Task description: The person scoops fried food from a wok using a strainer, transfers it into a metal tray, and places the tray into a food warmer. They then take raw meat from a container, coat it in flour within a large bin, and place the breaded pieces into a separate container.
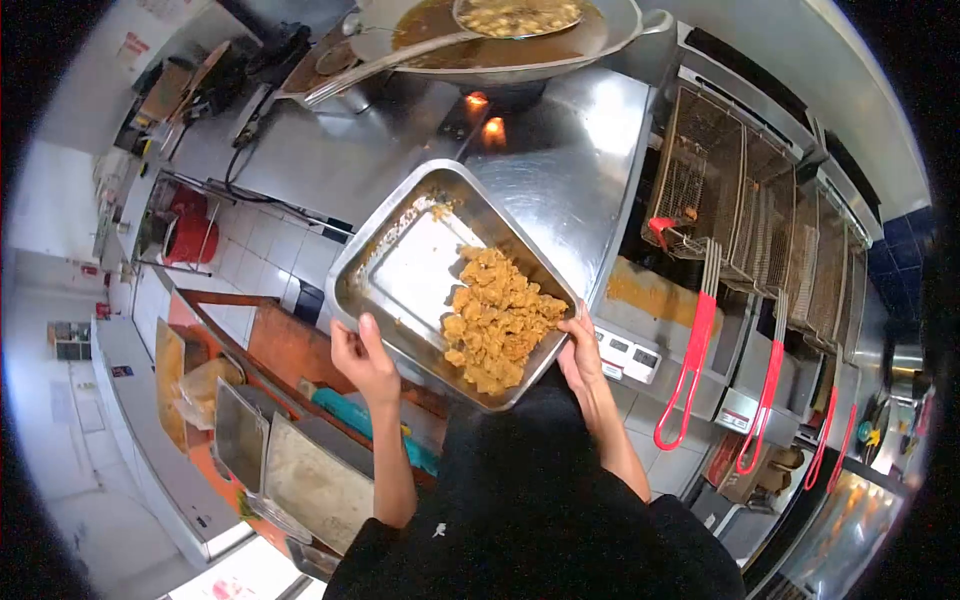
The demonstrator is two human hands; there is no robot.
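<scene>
I hold a rectangular metal tray in front of my body, tilted in view. Golden-brown fried pieces, perhaps battered chicken, are heaped in its right and near part. Crumbs and brown grease mark the bare far-left part. My left hand is closed at the tray's left near corner, with the thumb up and the fingers partly hidden. On the right side, my right hand grips the rim, its thumb over the edge and the other fingers underneath.
Beyond the steel counter, a large wok of brown oil stands over flames, with a long-handled skimmer across it. Fryer baskets with red handles line the right. Metal trays stand at lower left.
</scene>
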